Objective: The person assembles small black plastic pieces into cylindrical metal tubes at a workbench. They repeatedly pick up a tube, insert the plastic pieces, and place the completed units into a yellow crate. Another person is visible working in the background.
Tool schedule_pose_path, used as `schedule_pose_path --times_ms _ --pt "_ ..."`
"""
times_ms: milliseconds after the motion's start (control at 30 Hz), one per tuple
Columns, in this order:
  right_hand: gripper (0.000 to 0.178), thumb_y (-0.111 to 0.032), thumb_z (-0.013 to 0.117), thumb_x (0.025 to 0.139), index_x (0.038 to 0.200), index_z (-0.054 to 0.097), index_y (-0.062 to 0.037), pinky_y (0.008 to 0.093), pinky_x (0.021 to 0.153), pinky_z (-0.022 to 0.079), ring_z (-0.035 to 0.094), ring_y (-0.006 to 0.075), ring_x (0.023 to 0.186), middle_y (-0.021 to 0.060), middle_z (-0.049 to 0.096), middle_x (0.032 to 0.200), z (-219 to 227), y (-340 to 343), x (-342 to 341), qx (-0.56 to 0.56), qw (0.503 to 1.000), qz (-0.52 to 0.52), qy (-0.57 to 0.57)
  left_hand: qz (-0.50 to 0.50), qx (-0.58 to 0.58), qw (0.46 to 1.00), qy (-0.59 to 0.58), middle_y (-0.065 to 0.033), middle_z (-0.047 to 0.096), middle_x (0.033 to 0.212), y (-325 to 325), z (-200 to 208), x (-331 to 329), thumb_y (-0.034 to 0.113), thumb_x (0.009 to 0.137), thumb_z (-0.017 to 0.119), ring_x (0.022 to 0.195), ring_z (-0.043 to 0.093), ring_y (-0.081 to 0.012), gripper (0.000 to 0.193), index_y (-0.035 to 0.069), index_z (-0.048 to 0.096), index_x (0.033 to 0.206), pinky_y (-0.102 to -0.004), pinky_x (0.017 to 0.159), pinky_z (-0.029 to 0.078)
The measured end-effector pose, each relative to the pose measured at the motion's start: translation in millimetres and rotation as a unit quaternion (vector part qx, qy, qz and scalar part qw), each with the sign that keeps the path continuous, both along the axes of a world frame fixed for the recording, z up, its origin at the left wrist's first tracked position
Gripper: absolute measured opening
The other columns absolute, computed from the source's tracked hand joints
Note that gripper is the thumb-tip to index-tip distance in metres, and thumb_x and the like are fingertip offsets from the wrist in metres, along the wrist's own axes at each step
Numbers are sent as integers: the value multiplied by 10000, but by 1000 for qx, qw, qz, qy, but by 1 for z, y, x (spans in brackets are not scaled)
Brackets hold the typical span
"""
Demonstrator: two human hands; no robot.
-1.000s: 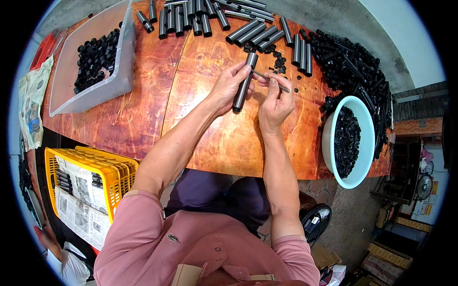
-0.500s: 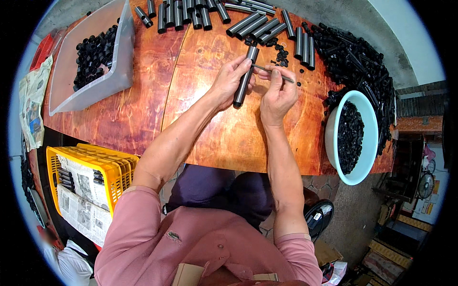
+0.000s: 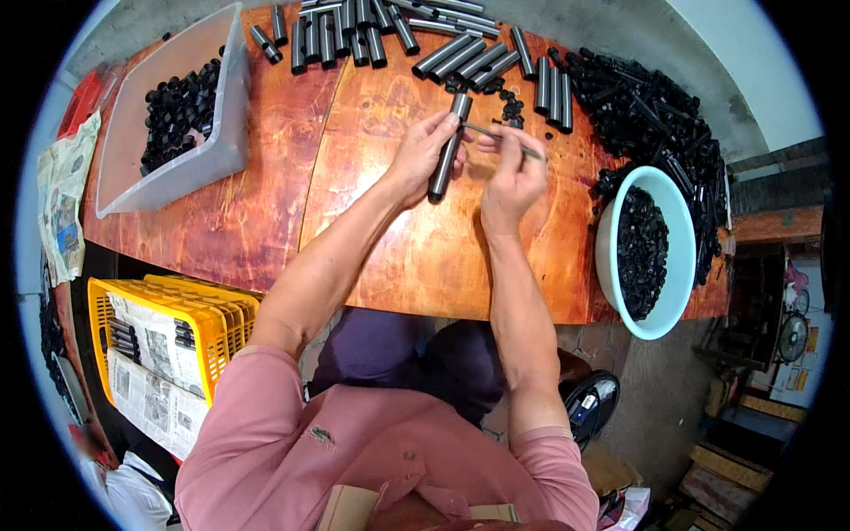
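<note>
A dark metal tube (image 3: 444, 166) slants over the wooden table, gripped by my left hand (image 3: 418, 159) with the thumb on its upper side. Between the fingers and thumb of my right hand (image 3: 513, 184) is a thin dark rod-shaped tool (image 3: 480, 131). Its far tip meets the tube's side near my left thumb; whether it sits in a hole there cannot be made out. Just beyond the tube lie small black round parts (image 3: 512, 110). Several more metal tubes (image 3: 456, 58) rest on the table behind them.
A translucent bin (image 3: 232, 133) with black rings stands at the left. On the right are a pale blue basin (image 3: 686, 257) of small black parts and a heap of black parts (image 3: 651, 111). A yellow crate (image 3: 232, 332) lined with newspaper sits below the table's left front edge.
Both hands keep their grip on the tube and the tool. Some right fingers have shifted slightly along the tool. The whole view has moved a little.
</note>
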State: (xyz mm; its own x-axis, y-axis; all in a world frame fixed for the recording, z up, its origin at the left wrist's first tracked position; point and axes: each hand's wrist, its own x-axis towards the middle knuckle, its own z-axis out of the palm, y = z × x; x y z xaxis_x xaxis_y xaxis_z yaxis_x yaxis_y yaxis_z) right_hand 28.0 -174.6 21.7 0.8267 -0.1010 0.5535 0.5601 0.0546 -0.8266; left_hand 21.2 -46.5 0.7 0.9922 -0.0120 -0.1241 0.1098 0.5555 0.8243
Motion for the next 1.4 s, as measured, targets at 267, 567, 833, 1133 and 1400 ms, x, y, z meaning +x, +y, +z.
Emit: schedule_pose_path --times_ms 267,567,833,1133,1400 --pt "127 -97 557 1006 1044 616 9 355 680 523 649 236 776 139 651 879 12 -33 11 -222 953 -205 -32 -34 -176 984 14 -73 580 979 12 -5 0 493 1073 303 761 563 -160 471 84 527 1140 -308 672 502" --pt "203 -120 632 915 1100 704 -75 466 711 556 687 370 879 169 671 1001 20 -51 11 -607 765 -211 31 -44 -220 974 29 -66 576 938 19 -9 4 474 1065 358 757 558 -166 435 83 535 1139 -318 674 495" --pt "232 -133 696 856 1060 702 -22 440 744 563 696 359 912 179 668 1059 28 -95 4 -676 680 -266 98 0 -150 984 -98 -11 556 787 15 11 -8 399 991 573 669 538 -108 326 76 578 1031 -256 577 434" --pt "464 -198 786 781 1180 652 -2 398 900 500 624 294 1043 154 650 1152 64 -5 -15 -366 921 70 -115 57 144 971 -184 74 514 698 3 25 -26 67 860 741 666 456 -31 214 55 553 760 -255 555 401" --pt "352 -62 788 744 1054 637 10 383 837 497 616 322 982 159 639 1059 29 13 -16 -266 959 60 -75 62 250 939 -229 7 588 784 2 1 -19 18 841 680 730 533 -71 107 5 591 900 -281 637 495"
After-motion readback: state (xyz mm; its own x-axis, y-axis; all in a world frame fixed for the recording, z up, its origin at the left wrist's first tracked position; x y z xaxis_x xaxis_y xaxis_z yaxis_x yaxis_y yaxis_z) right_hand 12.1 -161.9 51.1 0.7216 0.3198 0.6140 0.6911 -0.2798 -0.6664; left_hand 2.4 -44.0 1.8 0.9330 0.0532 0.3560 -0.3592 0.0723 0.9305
